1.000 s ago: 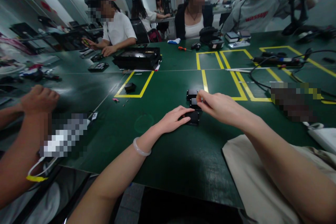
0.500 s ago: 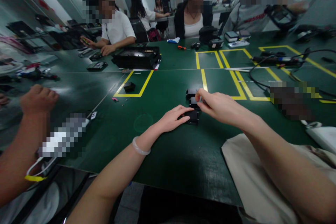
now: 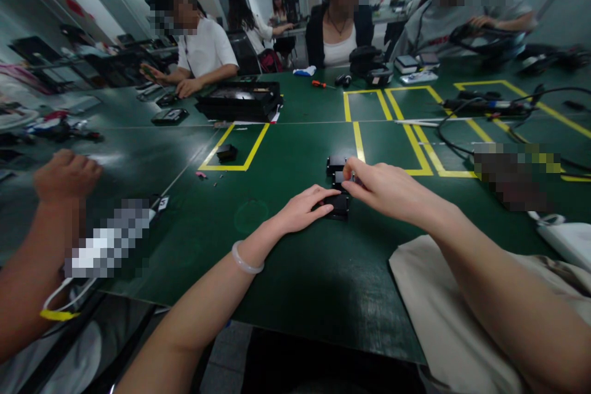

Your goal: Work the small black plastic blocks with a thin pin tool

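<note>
Three small black parts lie in a row on the green table [image 3: 295,271]: a far one [image 3: 336,163], a middle one [image 3: 338,180] and a near one [image 3: 340,205]. My left hand [image 3: 305,209], with a pale bracelet at its wrist, has its thumb and forefinger spread on the near part. Over the right side of the middle part is my right hand [image 3: 378,188], its thumb and forefinger pinched together. Whatever lies between those fingertips is too small and hidden to make out.
A small black block [image 3: 226,152] sits inside yellow tape. Beyond it is a large black tray [image 3: 240,100]. Beige cloth [image 3: 429,283] covers the right front edge. Cables [image 3: 443,135] lie at right. Another person's fist [image 3: 68,178] rests at left; several people sit across.
Both of my hands keep nearly the same place and pose. Across the table at the right, a person's hands and the dark item they hold have shifted slightly.
</note>
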